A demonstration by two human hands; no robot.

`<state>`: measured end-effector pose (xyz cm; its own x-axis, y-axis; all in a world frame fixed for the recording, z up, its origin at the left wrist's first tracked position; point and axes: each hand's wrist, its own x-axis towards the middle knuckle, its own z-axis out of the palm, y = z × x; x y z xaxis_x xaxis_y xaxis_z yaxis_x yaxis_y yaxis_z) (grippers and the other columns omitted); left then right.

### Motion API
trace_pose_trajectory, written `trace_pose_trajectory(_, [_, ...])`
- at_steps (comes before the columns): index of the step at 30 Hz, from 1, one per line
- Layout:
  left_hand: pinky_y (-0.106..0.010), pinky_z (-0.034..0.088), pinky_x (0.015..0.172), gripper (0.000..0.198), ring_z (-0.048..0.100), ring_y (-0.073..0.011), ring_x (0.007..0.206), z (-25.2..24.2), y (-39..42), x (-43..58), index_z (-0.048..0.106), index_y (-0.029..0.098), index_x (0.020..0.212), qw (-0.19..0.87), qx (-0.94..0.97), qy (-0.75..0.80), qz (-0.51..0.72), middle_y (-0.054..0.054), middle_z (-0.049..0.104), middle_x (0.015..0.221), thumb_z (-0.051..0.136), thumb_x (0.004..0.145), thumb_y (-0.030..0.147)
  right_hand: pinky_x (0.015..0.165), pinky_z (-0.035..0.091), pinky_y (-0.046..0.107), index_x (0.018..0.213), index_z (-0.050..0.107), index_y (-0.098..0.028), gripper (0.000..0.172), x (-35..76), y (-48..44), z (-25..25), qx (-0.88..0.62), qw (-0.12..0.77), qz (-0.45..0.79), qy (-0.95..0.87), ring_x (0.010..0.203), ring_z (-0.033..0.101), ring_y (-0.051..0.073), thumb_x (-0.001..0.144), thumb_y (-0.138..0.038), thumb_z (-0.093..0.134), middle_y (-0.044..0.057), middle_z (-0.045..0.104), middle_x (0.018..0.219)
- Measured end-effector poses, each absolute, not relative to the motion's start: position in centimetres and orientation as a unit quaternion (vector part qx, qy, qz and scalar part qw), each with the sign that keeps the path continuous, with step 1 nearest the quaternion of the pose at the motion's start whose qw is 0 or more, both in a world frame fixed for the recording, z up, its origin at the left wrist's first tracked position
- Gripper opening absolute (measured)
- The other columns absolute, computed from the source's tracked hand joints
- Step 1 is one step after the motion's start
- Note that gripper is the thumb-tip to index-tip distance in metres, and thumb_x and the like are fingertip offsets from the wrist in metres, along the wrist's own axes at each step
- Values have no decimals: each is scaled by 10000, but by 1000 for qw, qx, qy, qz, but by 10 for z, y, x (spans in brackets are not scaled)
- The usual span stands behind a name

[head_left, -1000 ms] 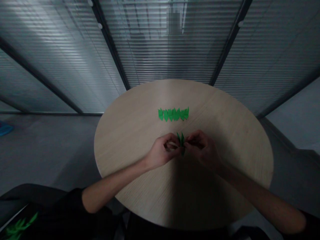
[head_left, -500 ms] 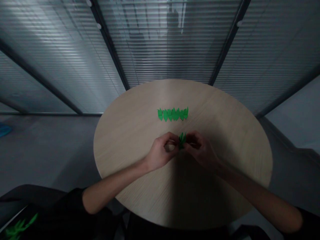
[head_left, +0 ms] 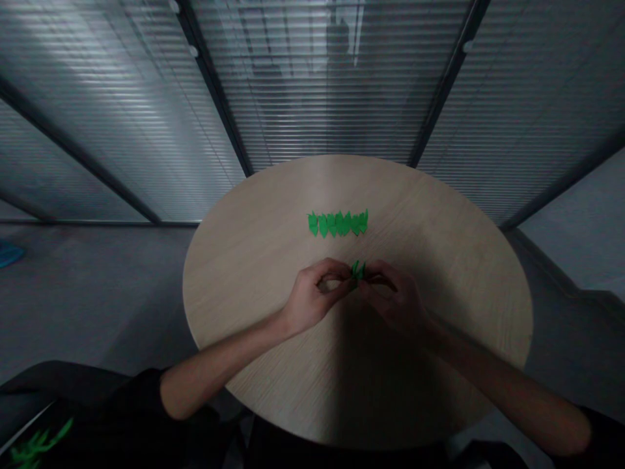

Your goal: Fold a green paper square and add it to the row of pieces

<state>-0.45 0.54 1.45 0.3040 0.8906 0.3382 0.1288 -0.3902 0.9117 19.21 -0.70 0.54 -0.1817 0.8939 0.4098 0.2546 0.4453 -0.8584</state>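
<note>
Over the middle of the table, my left hand [head_left: 315, 291] and my right hand [head_left: 393, 293] meet at their fingertips. Between them is a small green piece with pointed tips [head_left: 358, 270], which looks like folded paper. Both hands pinch it, the left from its left side and the right from its right side. The fingers cover its lower part. Just beyond my hands, a row of several similar green pieces [head_left: 338, 223] lies on the tabletop, set close side by side with points facing me.
The round wooden table [head_left: 254, 215] stands before a glass partition with blinds [head_left: 312, 124]. At the lower left, more green pieces [head_left: 41, 445] rest on something dark near my lap. A blue object [head_left: 10, 254] is on the floor at far left.
My fingertips have closed in around the green piece, covering more of its lower part. My left fingers have shifted slightly right. The row on the table is unchanged.
</note>
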Motion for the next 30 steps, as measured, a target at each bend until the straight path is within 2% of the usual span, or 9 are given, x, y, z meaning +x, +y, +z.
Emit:
trace_pose_trajectory(15, [-258, 611, 723, 65, 730, -149, 781, 12, 3, -4, 733, 158, 911, 405, 680, 380, 479, -69, 764, 928, 738, 888, 219, 759, 636, 326, 930, 697, -241, 33, 191, -8, 4, -419, 504, 318, -685, 785, 736, 176, 909, -266, 692, 19, 752, 876])
trace_pose_trajectory(22, [-217, 577, 584, 143, 719, -133, 670, 9, 3, -3, 668, 166, 900, 432, 648, 397, 486, -45, 758, 838, 766, 856, 261, 715, 641, 322, 924, 719, -226, 107, 189, -7, 4, -430, 508, 381, -642, 759, 746, 183, 898, -330, 712, 32, 766, 865])
trace_pose_trajectory(30, [-240, 609, 644, 165, 745, -156, 715, 10, 4, -2, 706, 157, 889, 474, 638, 376, 477, -47, 758, 854, 804, 836, 280, 690, 624, 304, 939, 722, -213, 141, 190, -4, 0, -433, 497, 427, -619, 753, 736, 178, 893, -345, 704, 37, 759, 865])
